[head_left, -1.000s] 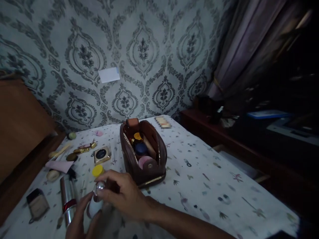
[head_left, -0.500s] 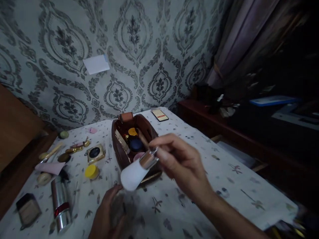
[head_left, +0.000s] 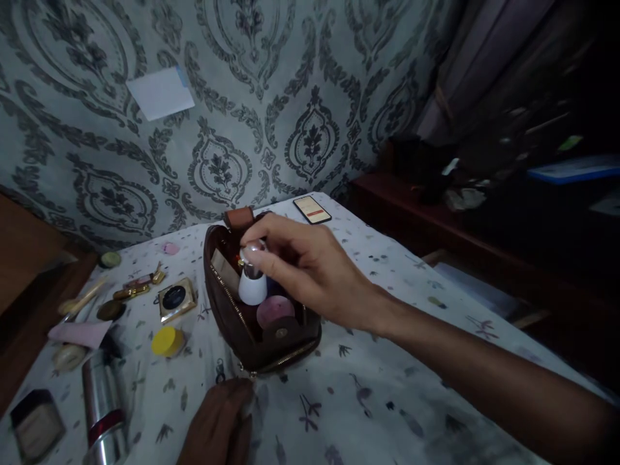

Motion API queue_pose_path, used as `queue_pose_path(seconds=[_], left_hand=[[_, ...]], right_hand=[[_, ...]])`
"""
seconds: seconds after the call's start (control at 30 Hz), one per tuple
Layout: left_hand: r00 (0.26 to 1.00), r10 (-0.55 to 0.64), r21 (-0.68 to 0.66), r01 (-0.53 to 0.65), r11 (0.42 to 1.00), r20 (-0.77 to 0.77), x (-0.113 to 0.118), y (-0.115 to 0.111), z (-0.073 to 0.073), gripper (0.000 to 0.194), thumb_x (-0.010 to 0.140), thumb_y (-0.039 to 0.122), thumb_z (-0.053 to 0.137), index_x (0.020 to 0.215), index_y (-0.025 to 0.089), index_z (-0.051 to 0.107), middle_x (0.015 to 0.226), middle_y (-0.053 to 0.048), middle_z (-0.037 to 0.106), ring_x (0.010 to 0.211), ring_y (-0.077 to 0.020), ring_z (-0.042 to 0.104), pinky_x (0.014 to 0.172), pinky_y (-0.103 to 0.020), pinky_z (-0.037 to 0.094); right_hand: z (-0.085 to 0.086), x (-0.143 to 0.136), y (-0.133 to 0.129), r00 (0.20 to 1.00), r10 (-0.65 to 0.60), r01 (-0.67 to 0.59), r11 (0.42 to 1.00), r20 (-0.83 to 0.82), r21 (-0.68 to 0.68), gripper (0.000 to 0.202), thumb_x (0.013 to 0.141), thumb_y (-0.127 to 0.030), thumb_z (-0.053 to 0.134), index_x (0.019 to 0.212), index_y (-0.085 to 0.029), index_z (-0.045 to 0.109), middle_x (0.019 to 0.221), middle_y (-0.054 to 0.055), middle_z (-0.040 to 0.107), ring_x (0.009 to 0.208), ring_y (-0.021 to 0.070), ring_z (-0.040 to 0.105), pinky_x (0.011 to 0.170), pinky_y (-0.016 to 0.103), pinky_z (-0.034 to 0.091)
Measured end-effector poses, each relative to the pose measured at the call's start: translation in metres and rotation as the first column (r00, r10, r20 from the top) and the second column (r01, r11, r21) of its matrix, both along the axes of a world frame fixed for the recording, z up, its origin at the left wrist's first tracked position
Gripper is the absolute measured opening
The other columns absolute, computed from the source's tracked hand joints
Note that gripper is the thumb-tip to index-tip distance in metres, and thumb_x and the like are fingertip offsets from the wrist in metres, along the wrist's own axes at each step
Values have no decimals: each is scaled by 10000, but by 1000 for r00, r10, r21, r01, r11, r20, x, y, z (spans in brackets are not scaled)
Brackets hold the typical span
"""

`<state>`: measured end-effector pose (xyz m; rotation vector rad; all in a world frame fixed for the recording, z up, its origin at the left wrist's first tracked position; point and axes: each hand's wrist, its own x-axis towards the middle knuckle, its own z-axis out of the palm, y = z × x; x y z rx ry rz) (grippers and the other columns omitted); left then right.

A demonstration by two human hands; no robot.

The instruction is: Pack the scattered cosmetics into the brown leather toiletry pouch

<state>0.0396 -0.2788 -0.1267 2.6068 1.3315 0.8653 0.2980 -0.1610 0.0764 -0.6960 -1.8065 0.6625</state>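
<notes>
My right hand (head_left: pixel 300 258) pinches the shiny metallic cap of a small white cosmetic bottle (head_left: pixel 252 289). The bottle is upright, its white flared base down inside the mouth of an unzipped brown cosmetic bag (head_left: pixel 285 345). Around it in the bag are a pink round item (head_left: pixel 275 311) and a beige flat item (head_left: pixel 225 271); my right hand hides the rest. Just below the bag's near corner, close to its zipper pull, my left hand (head_left: pixel 217 420) rests low over the cloth with fingers curled. What those fingers hold, if anything, is hidden.
On the patterned cloth at left lie a yellow jar (head_left: pixel 167 342), a gold compact (head_left: pixel 177 299), a silver cylinder (head_left: pixel 103 400), a pink tube (head_left: pixel 80 332) and a dark-capped bottle (head_left: pixel 37 427). A phone (head_left: pixel 312 210) lies near the wall behind the bag.
My right hand has carried the white bottle left and away from me, turning it from tilted to upright in the bag's opening. My left hand's fingers have curled in. The view has shifted slightly.
</notes>
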Motion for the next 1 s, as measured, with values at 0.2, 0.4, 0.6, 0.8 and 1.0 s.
queue_pose_path(seconds=[0.2,0.4,0.6,0.8,1.0], left_hand=[[1000,-18,12,18,1000,6,1,1,6,278,1018,253,405,1234,196,570,1123,-101,710,1062,-195,666,908,-301,554],[998,-61,22,60,998,13,1,4,8,292,1009,224,407,1243,182,576,1098,-106,706,1026,-189,669,878,-289,559],[995,-104,61,103,993,5,2,8,16,267,987,173,428,1205,146,580,1102,-123,694,1030,-182,656,881,-266,554],[987,-142,90,148,985,-76,12,13,47,225,982,159,425,1126,145,596,1007,-101,715,928,-160,686,814,-224,573],[989,-130,108,137,985,-76,14,15,50,218,970,152,430,1100,152,605,990,-105,722,905,-168,699,788,-235,586]], right_hand=[[2,-18,15,935,105,-95,994,340,-46,95,951,-188,516,955,-161,607,637,-64,464,590,95,401,612,239,278],[-1,-30,23,818,135,-66,988,560,-143,98,974,-184,500,948,-165,592,646,-57,429,608,106,379,617,256,237],[-10,-35,28,737,174,-83,982,653,-168,122,966,-116,487,1031,-144,587,709,-35,472,643,123,423,636,246,279],[-20,-38,32,719,186,-102,981,670,-164,198,926,-49,474,1058,-132,596,762,0,563,652,136,485,635,249,316],[-21,-40,36,698,194,-95,979,689,-179,226,915,-50,491,1086,-136,610,812,22,616,700,145,564,645,241,356]])
